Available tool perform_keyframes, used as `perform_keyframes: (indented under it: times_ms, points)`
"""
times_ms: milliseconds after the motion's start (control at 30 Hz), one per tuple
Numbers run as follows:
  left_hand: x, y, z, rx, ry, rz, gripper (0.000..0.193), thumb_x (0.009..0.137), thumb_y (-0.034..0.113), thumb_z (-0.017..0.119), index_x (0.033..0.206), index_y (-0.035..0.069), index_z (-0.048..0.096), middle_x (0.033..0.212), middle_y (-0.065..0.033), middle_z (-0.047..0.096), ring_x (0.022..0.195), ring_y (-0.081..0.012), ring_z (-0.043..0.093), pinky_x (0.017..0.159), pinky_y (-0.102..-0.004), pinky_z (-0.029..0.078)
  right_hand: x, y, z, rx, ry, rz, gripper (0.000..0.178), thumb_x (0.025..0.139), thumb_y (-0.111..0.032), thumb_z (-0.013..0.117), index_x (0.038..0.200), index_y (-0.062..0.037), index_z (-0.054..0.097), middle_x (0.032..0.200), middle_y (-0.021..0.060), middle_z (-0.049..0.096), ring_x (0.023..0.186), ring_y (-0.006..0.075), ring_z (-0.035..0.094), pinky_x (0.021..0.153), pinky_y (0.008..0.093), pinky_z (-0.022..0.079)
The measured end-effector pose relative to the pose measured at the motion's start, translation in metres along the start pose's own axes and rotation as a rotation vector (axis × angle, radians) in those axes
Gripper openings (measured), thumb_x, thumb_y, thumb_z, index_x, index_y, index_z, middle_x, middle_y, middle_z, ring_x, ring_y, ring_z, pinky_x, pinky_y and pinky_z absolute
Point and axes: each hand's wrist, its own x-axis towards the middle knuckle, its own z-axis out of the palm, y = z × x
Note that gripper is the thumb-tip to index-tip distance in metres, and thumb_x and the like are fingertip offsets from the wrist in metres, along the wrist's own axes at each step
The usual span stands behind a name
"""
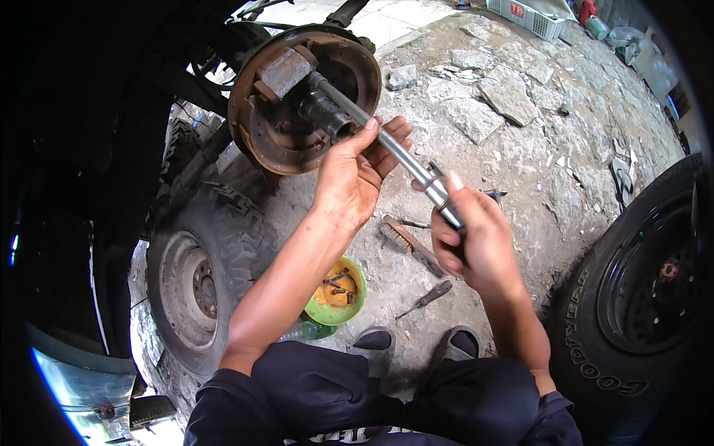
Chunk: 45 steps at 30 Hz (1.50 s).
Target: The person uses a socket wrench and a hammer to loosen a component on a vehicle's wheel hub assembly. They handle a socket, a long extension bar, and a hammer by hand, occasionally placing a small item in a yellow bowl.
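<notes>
My left hand (348, 183) cradles a long steel socket extension bar (403, 154), thumb laid along it and fingers loosely behind. Around the bar's near end, a thicker silver wrench section, my right hand (482, 234) is closed; its palm side is hidden. The bar's far end meets the rusty brake backing plate (253, 130) beside a grey block (285, 72). Just under the bar, a dark greasy axle spindle (324, 111) sticks out of the plate toward me, close to my left fingers.
Below my hands lie a wire brush (399, 233) and a screwdriver (425, 298). A green bowl (358, 313) holds several bolts. Knobbly and smooth tyres flank me: a muddy wheel (190, 279) left, a black wheel (595, 334) right. Broken stone slabs (506, 97) cover the ground beyond.
</notes>
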Motion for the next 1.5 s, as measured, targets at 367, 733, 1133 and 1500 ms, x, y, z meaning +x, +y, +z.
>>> perform_keyframes:
  times_ms: [367, 733, 1133, 1500]
  points:
    - [-0.001, 0.002, 0.0, -0.009, -0.016, -0.007, 0.026, 0.094, 0.023, 0.061, 0.109, 0.001, 0.059, 0.101, -0.0115, 0.064, 0.095, -0.0209, 0.065, 0.091, -0.0402, 0.056, 0.002, 0.0, 0.014, -0.004, 0.191, -0.006, 0.036, 0.101, -0.031, 0.047, 0.112, 0.0028, 0.051, 0.058, 0.0038, 0.047, 0.045, 0.0092, 0.046, 0.041, 0.0219, 0.033]
    - [0.003, -0.002, -0.007, 0.019, -0.012, 0.0, 0.028, 0.096, 0.022, 0.056, 0.114, 0.0, 0.056, 0.11, -0.0112, 0.062, 0.1, -0.0239, 0.063, 0.097, -0.0431, 0.053, -0.001, 0.005, 0.017, -0.243, 0.212, -0.144, 0.032, 0.096, -0.015, 0.056, 0.122, 0.0021, 0.05, 0.062, 0.0053, 0.052, 0.048, 0.0122, 0.051, 0.046, 0.0271, 0.04]
    - [0.0, -0.001, -0.004, 0.011, 0.02, 0.011, 0.031, 0.097, 0.024, 0.054, 0.112, -0.003, 0.056, 0.105, -0.014, 0.062, 0.101, -0.0238, 0.062, 0.099, -0.0436, 0.051, -0.003, 0.003, 0.005, 0.006, 0.058, -0.042, 0.032, 0.095, -0.011, 0.059, 0.121, 0.0053, 0.05, 0.065, 0.003, 0.052, 0.059, 0.0144, 0.052, 0.056, 0.0237, 0.042]
    - [-0.002, -0.004, 0.0, -0.02, -0.019, -0.007, 0.024, 0.095, 0.021, 0.06, 0.108, 0.001, 0.058, 0.106, -0.0099, 0.063, 0.096, -0.0193, 0.062, 0.093, -0.0451, 0.055, -0.003, 0.008, 0.006, -0.392, 0.245, -0.224, 0.025, 0.092, -0.01, 0.064, 0.113, 0.002, 0.058, 0.081, 0.008, 0.055, 0.071, 0.0073, 0.055, 0.054, 0.0221, 0.043]
